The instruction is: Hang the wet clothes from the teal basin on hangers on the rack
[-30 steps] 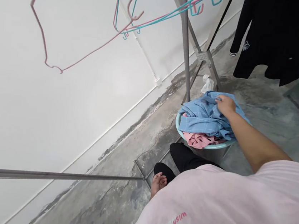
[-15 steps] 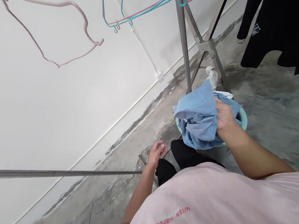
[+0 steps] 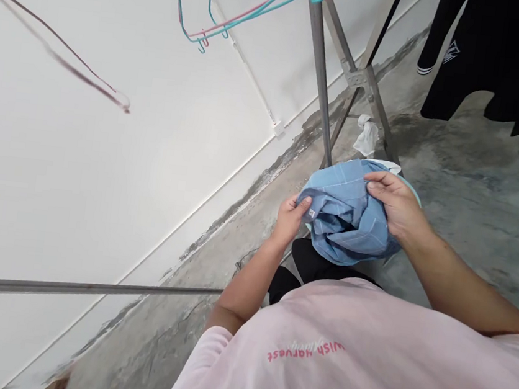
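Between my hands is a crumpled blue garment [image 3: 349, 230] with thin pale lines; its exact kind does not show. My left hand [image 3: 290, 217] pinches its left edge, close to a small white label [image 3: 311, 213]. On the other side my right hand [image 3: 396, 207] grips the cloth with thumb and fingers. Beneath the garment stands a pale teal basin [image 3: 415, 192], mostly covered, with only part of its rim showing. Some white cloth [image 3: 391, 166] peeks out at the basin's far edge.
A metal drying rack [image 3: 357, 79] stands beyond the basin, with a white cloth [image 3: 367, 136] low on it. Teal and pink hangers [image 3: 246, 21] hang above; a brownish hanger [image 3: 61, 41] hangs at left. Black clothing [image 3: 500, 59] hangs right. A metal bar [image 3: 80, 287] crosses the lower left.
My left hand has come up from beside my knees and taken hold of the garment's left edge. The garment is lower and spread between both hands. The brownish hanger has turned edge-on.
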### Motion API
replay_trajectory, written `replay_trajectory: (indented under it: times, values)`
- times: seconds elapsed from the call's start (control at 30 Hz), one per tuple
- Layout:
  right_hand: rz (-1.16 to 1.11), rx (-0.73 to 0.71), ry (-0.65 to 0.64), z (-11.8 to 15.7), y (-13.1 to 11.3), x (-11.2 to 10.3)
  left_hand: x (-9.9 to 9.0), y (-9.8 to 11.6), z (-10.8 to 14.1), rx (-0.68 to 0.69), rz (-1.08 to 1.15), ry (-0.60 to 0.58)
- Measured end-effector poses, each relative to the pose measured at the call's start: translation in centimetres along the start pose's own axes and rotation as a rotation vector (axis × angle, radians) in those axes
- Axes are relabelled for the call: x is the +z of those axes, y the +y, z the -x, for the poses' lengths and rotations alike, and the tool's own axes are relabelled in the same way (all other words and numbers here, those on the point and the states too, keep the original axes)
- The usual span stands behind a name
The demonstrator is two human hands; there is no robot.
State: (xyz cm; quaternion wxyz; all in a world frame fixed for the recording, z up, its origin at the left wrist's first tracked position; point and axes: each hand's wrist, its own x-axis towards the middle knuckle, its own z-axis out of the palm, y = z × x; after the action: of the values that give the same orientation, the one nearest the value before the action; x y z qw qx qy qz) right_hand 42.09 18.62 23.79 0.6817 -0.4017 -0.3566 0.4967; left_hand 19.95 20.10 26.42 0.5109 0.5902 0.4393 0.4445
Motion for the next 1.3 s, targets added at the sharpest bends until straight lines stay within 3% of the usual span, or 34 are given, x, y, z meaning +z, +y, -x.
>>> replay_trajectory:
  times: [0.07,0.17,0.37,0.43,0.6,0.7,0.83,1.07,1.13,1.3]
  values:
    - [0.030,-0.093,0.112,0.1,-0.8,-1.4,0.4,-0.1,-0.2,-0.021,0.060,0.086]
    - [0.248,-0.310,0.186,1.0,-2.6,-2.4,0.7,0.0,-0.4,-0.042,0.045,0.099]
    - [0.737,-0.782,-0.112,4.0,-4.6,-0.1,1.4,0.7,-0.5,-0.026,-0.014,0.037]
    - [0.905,-0.785,-0.193,4.5,-3.9,0.8,1.4,0.9,-0.4,-0.028,0.000,0.044]
    - [1.221,-0.610,-0.289,4.0,-0.7,1.6,0.6,1.3,0.6,-0.031,0.013,0.104]
    - [1.202,-0.637,-0.299,3.3,0.5,1.6,-0.3,1.6,1.5,-0.003,-0.018,0.127]
    - [0.998,-0.644,-0.214,3.2,-0.2,2.5,-1.6,1.9,2.4,0.072,-0.072,0.113]
    - [0.641,-0.684,-0.067,5.1,-3.7,4.3,-3.7,-0.7,2.9,0.120,-0.279,-0.183]
    - [0.487,-0.673,-0.138,6.0,-4.3,4.6,-3.6,-1.8,3.4,0.057,-0.226,-0.133]
    - [0.234,-0.690,-0.488,8.0,-4.8,5.4,-3.1,-3.6,5.1,-0.148,-0.022,0.092]
